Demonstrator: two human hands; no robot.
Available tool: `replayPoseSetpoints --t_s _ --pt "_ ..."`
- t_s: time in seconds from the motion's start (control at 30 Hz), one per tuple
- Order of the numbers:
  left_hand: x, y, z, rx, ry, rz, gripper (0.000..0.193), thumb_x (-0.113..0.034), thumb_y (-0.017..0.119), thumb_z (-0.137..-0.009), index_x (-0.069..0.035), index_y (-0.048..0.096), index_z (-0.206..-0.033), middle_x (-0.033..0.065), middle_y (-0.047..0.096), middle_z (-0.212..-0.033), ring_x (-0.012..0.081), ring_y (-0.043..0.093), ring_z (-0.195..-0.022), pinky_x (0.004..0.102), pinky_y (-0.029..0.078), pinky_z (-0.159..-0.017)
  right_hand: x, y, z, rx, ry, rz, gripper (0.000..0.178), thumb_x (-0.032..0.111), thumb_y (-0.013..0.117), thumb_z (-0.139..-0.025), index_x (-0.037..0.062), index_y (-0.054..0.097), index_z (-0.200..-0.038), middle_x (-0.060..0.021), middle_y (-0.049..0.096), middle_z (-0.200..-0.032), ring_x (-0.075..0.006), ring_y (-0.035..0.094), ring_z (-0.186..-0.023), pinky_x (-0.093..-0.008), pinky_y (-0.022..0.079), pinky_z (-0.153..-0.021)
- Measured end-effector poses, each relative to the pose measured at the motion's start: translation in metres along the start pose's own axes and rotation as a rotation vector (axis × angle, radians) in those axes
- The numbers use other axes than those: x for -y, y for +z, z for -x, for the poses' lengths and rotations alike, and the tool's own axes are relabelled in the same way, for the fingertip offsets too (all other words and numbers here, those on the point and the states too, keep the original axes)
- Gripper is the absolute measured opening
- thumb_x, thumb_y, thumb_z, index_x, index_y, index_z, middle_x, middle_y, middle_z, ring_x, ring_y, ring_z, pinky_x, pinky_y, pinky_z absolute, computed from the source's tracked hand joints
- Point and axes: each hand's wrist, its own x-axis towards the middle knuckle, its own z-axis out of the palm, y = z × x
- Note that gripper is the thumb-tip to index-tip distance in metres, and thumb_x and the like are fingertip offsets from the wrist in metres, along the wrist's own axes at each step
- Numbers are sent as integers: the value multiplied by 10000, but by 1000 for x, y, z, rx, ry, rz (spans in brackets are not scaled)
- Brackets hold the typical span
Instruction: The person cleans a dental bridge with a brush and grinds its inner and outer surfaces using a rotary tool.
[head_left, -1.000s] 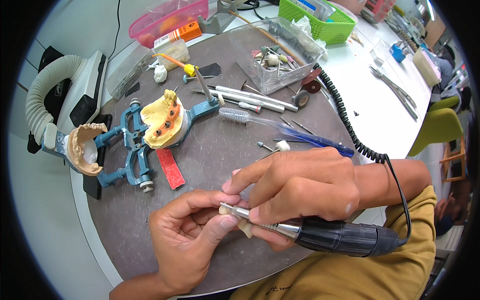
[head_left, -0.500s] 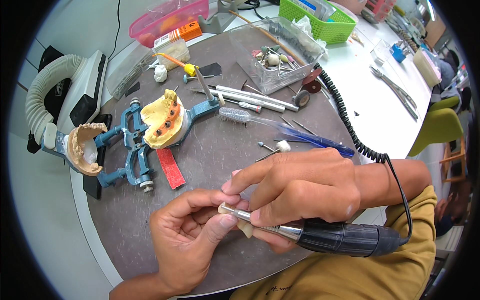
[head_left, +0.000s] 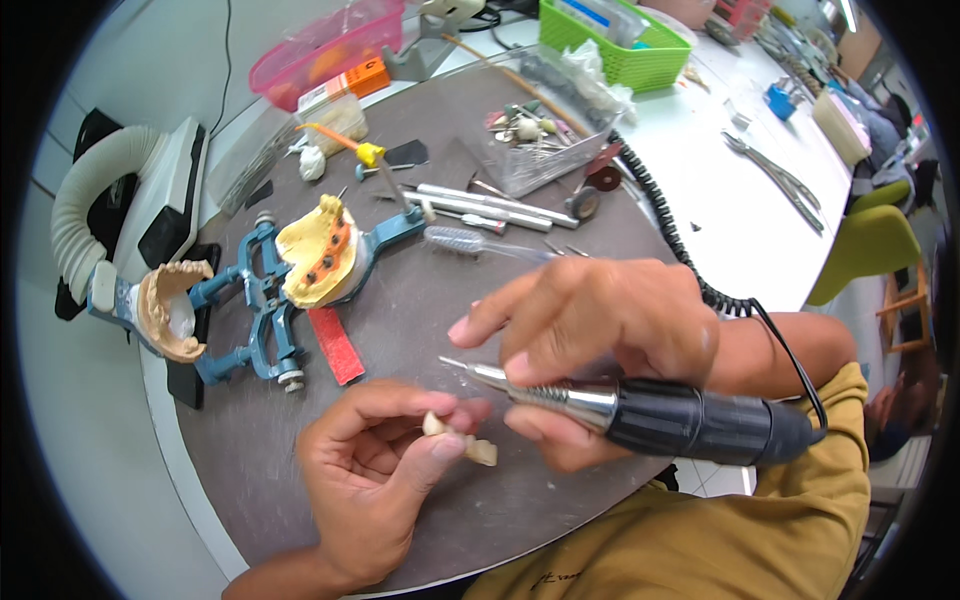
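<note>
Between the thumb and fingers of my left hand (head_left: 375, 475) is a small cream-coloured dental bridge (head_left: 481, 452), partly covered by the fingertips. My right hand (head_left: 610, 335) grips a dental handpiece (head_left: 660, 412) with a black body and silver nose, its thin bur pointing left. The bur tip is apart from the bridge, a little above it, and the right index finger is stretched out. Left of the hands stands a blue articulator (head_left: 268, 300), opened out. It bears a yellow plaster model (head_left: 318, 250) with dark posts in an orange strip, and a beige tooth model (head_left: 172, 310).
A red strip (head_left: 336, 346) lies beside the articulator. Silver instruments (head_left: 480, 206) and a clear brush (head_left: 480, 242) lie beyond my hands. Farther back are a clear box of burs (head_left: 540, 150), a pink basket (head_left: 320, 60) and a green basket (head_left: 620, 55). The coiled cord (head_left: 665, 215) runs along the right side.
My right hand has drawn the handpiece up and away from the bridge, and its index finger has lifted. The left hand still holds the bridge. The view has shifted slightly.
</note>
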Motion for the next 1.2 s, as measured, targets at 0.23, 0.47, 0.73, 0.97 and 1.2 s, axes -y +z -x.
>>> replayPoseSetpoints --t_s 0.23,0.47,0.73,0.97,1.2 --pt "-3 -5 3 -81 55 -187 204 -9 678 -910 -34 526 -1044 81 598 -907 175 691 -799 269 591 -639 22 -44 -29 -268 530 -336 128 122 618 -935 38 530 -974 -98 668 -858 -163 687 -755 -300 553 -701" --pt "-10 -21 -14 -6 679 -991 249 8 782 -797 -24 652 -1007 81 616 -835 174 633 -691 276 505 -528 44 -135 -4 -436 773 -584 186 246 590 -932 114 538 -813 69 452 -642 -5 389 -496 -184 316 -452" --pt "-18 -15 -12 201 707 -1465 255 67 754 -723 -23 746 -961 90 673 -826 243 647 -699 334 510 -606 58 -155 60 -126 1077 445 401 283 711 -856 -18 630 -1108 -29 562 -707 -136 567 -589 -271 423 -523" --pt "-19 -8 -7 135 600 -1474 225 99 698 -784 10 732 -988 125 696 -863 241 684 -760 326 545 -679 47 -150 74 88 912 760 530 278 709 -844 -86 614 -1218 -205 674 -713 -270 663 -618 -376 525 -650" --pt "-24 8 -16 -43 -149 -357 326 -31 658 -926 18 605 -1244 101 673 -1003 199 696 -949 322 582 -853 34 -143 62 157 846 902 420 251 748 -827 -5 691 -1156 -120 613 -632 -207 576 -546 -333 478 -582"
